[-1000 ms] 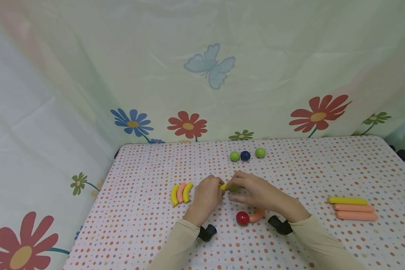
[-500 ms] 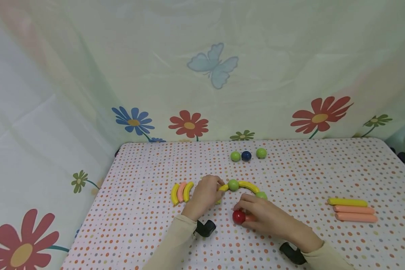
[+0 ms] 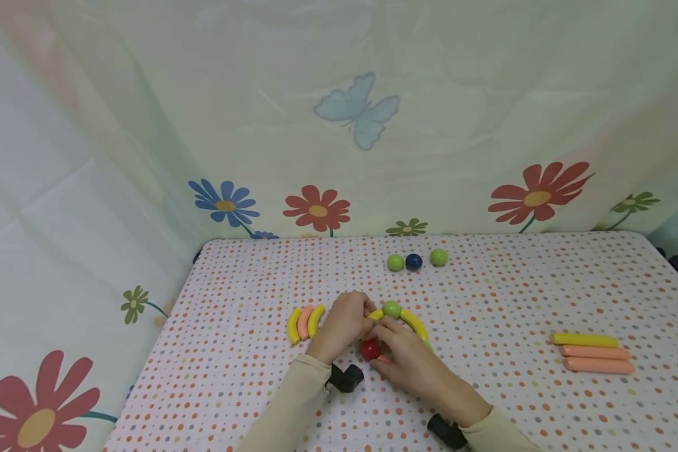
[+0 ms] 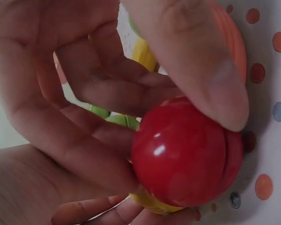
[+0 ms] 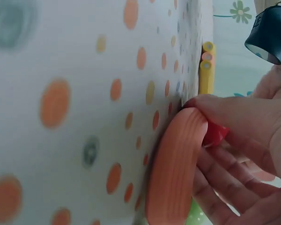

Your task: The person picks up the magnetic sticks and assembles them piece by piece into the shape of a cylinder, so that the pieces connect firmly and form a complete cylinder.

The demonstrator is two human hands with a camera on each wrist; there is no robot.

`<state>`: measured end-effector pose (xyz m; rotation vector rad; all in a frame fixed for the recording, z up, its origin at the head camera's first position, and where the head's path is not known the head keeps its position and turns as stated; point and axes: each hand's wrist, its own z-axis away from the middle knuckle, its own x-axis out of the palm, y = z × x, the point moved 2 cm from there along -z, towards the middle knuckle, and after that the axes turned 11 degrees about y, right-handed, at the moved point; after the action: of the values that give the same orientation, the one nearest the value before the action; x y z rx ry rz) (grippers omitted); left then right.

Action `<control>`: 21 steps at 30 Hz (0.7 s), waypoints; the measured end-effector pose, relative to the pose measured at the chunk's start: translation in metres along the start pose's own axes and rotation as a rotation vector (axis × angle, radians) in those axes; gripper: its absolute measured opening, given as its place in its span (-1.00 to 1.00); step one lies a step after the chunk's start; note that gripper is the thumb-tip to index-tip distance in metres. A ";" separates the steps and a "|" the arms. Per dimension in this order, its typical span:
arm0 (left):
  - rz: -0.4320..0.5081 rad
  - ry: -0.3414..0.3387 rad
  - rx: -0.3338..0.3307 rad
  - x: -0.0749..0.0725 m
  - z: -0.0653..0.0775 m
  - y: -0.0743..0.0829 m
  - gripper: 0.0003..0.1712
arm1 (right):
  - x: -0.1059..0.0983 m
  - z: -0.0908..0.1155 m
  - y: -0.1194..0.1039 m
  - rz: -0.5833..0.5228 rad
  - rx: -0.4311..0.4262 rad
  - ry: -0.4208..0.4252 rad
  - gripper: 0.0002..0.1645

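Note:
My right hand (image 3: 409,361) pinches a red ball (image 3: 370,349) between thumb and fingers. An orange curved stick (image 5: 178,168) reaches from the ball under that hand. My left hand (image 3: 343,323) holds the left end of an arc on the table, pinching a yellow curved stick (image 3: 376,314). A yellow piece (image 4: 157,205) shows beside the ball in the left wrist view. A green ball (image 3: 392,309) joins that stick to another yellow curved stick (image 3: 414,323), which ends at a second green ball (image 3: 427,345), partly hidden. Whether the red ball touches the yellow stick is hidden.
Two yellow curved sticks and an orange one (image 3: 303,323) lie left of my left hand. Behind the arc are two green balls (image 3: 395,262) and a dark blue ball (image 3: 414,262). Straight sticks, one yellow (image 3: 584,340) and two orange (image 3: 596,352), lie far right.
My right hand let go of the green ball area, took the red ball with its orange stick, and brought it left, up to my left hand. My left hand stayed put.

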<state>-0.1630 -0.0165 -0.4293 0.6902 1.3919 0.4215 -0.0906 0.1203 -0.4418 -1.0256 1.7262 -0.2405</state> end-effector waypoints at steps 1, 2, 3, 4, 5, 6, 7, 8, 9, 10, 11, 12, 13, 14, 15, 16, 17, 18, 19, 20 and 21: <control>0.004 -0.002 -0.006 0.000 0.000 0.000 -0.81 | -0.001 0.001 0.000 -0.002 0.018 0.006 -0.57; 0.008 -0.006 -0.013 0.000 -0.001 0.000 -0.81 | -0.002 0.002 0.000 -0.009 0.034 0.008 -0.58; 0.014 -0.011 -0.021 0.000 -0.001 0.001 -0.82 | -0.004 0.003 0.000 -0.018 0.051 0.005 -0.59; 0.015 -0.015 -0.029 0.000 -0.002 0.001 -0.83 | -0.006 0.004 0.000 -0.031 0.064 0.002 -0.62; 0.014 -0.020 -0.036 0.000 -0.002 0.001 -0.83 | -0.009 0.005 0.001 -0.046 0.068 -0.004 -0.64; 0.013 -0.025 -0.041 0.001 -0.002 0.001 -0.84 | -0.011 0.005 0.002 -0.061 0.077 -0.015 -0.67; 0.016 -0.030 -0.049 0.000 -0.002 0.001 -0.84 | -0.013 0.006 0.003 -0.071 0.087 -0.028 -0.69; 0.021 -0.037 -0.050 0.000 -0.002 0.001 -0.83 | -0.015 0.006 0.003 -0.077 0.089 -0.041 -0.73; 0.026 -0.043 -0.055 0.000 -0.001 0.000 -0.83 | -0.018 0.007 0.004 -0.073 0.087 -0.048 -0.75; 0.033 -0.048 -0.058 0.000 -0.001 0.000 -0.82 | -0.020 0.008 0.004 -0.063 0.087 -0.051 -0.76; 0.036 -0.049 -0.057 -0.001 -0.001 0.000 -0.82 | -0.022 0.008 0.005 -0.050 0.089 -0.056 -0.77; 0.042 -0.050 -0.058 -0.001 0.000 -0.001 -0.81 | -0.025 0.009 0.005 -0.025 0.095 -0.051 -0.78; 0.049 -0.051 -0.061 -0.001 0.000 -0.001 -0.80 | -0.028 0.008 0.007 -0.004 0.094 -0.038 -0.78; 0.049 -0.049 -0.058 -0.001 0.000 -0.002 -0.80 | -0.031 0.008 0.008 0.017 0.090 -0.021 -0.78; 0.048 -0.046 -0.056 0.000 0.001 -0.002 -0.81 | -0.035 0.007 0.011 0.041 0.091 0.001 -0.76; 0.046 -0.041 -0.046 0.000 0.001 -0.002 -0.80 | -0.039 0.006 0.014 0.059 0.097 0.020 -0.75; 0.044 -0.036 -0.038 0.001 0.001 -0.003 -0.81 | -0.042 0.004 0.018 0.070 0.102 0.033 -0.75; 0.049 -0.033 -0.032 0.001 0.002 -0.004 -0.81 | -0.045 0.003 0.023 0.081 0.110 0.048 -0.75; 0.050 -0.034 -0.027 0.002 0.002 -0.005 -0.81 | -0.048 0.001 0.028 0.076 0.126 0.055 -0.74; 0.053 -0.032 -0.020 0.002 0.002 -0.006 -0.80 | -0.050 -0.001 0.033 0.071 0.144 0.055 -0.73; 0.060 -0.035 -0.017 0.003 0.002 -0.007 -0.80 | -0.051 -0.003 0.039 0.059 0.165 0.054 -0.72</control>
<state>-0.1610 -0.0199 -0.4357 0.7238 1.3357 0.4665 -0.1094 0.1801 -0.4291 -0.8540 1.7506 -0.3690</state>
